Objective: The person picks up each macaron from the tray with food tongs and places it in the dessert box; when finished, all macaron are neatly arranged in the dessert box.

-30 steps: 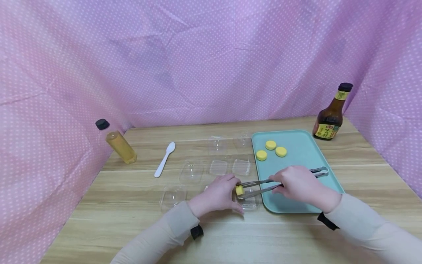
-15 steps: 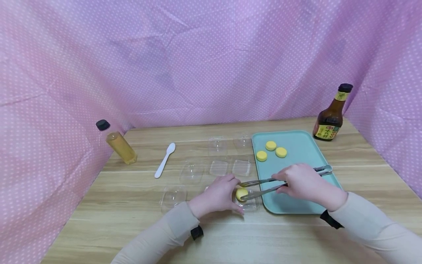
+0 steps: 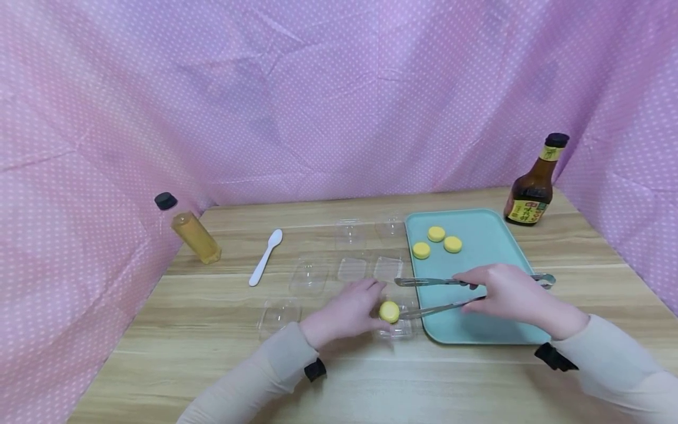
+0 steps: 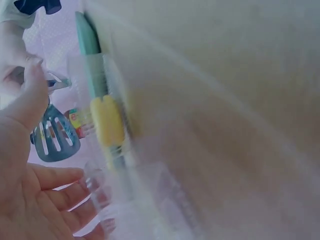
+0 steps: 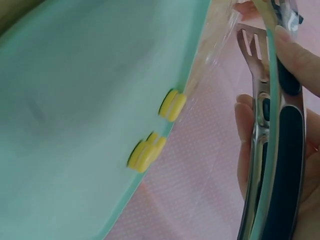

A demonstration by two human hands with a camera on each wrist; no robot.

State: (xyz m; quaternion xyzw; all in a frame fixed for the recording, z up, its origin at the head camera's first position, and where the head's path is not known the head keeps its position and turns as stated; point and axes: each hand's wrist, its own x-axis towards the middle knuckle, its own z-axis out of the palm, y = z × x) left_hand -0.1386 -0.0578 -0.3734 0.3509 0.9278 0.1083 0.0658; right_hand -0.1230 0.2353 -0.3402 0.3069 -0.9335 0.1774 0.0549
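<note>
My right hand point(image 3: 507, 294) holds metal tongs point(image 3: 435, 282) by their dark grips, and the arms are spread apart. One slotted end point(image 4: 56, 134) shows in the left wrist view. A yellow macaron point(image 3: 389, 312) lies in a clear plastic container point(image 3: 399, 331), beside the lower tong tip. At the container's left side rests my left hand point(image 3: 346, 315), fingers loosely extended; its fingertips touch or nearly touch the clear plastic point(image 4: 100, 192) in the left wrist view. Part of the container is hidden behind that hand. Several thin ridges show on its wall.
A green tray point(image 3: 487, 235) on the right bears three yellow macarons point(image 3: 436, 234). More clear containers point(image 3: 352, 269) stand left and behind. A white spoon point(image 3: 265, 258), an oil bottle point(image 3: 195, 235) at left and a brown sauce bottle point(image 3: 529, 188) at back right surround them.
The tongs have spread and let go of the macaron, which now lies flat in the container. My right hand has moved right with the tongs. The left hand stays almost in place.
</note>
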